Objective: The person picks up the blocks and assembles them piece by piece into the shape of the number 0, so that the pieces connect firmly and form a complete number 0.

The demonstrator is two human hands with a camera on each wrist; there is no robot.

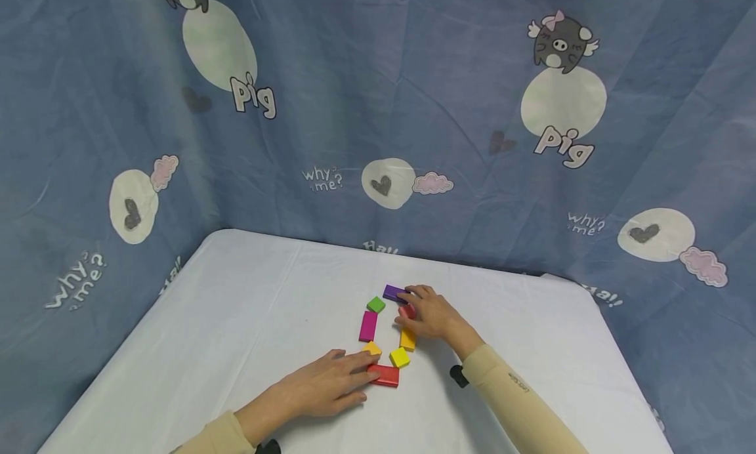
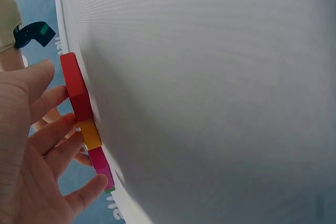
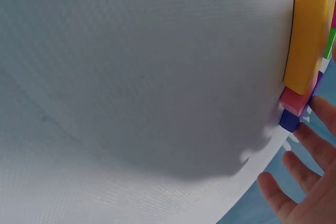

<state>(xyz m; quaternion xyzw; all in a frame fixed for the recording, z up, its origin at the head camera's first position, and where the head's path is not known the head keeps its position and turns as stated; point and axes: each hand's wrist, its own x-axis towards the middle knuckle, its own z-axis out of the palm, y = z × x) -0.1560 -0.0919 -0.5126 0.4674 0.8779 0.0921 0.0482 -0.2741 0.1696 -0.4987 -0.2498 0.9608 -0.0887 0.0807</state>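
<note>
Several coloured blocks form a ring on the white cloth. My left hand point(image 1: 327, 383) lies at the near left with fingers stretched out, fingertips touching the long red block point(image 1: 386, 376) and the small orange block point(image 1: 371, 348). On the far right side my right hand point(image 1: 432, 313) has its fingers spread, a fingertip at the purple block point(image 1: 394, 293) and the thumb beside the small red block point(image 1: 405, 311), which it partly covers. A long yellow-orange block point(image 3: 310, 35) and a yellow block point(image 1: 399, 357) continue the right side. The left side has a magenta block point(image 1: 368, 326) and a green block point(image 1: 375, 304).
The white-covered table point(image 1: 266, 296) extends around the ring of blocks. Behind it hangs a blue curtain point(image 1: 331, 100) with pig prints. A dark wrist device point(image 1: 458, 376) sits at my right wrist.
</note>
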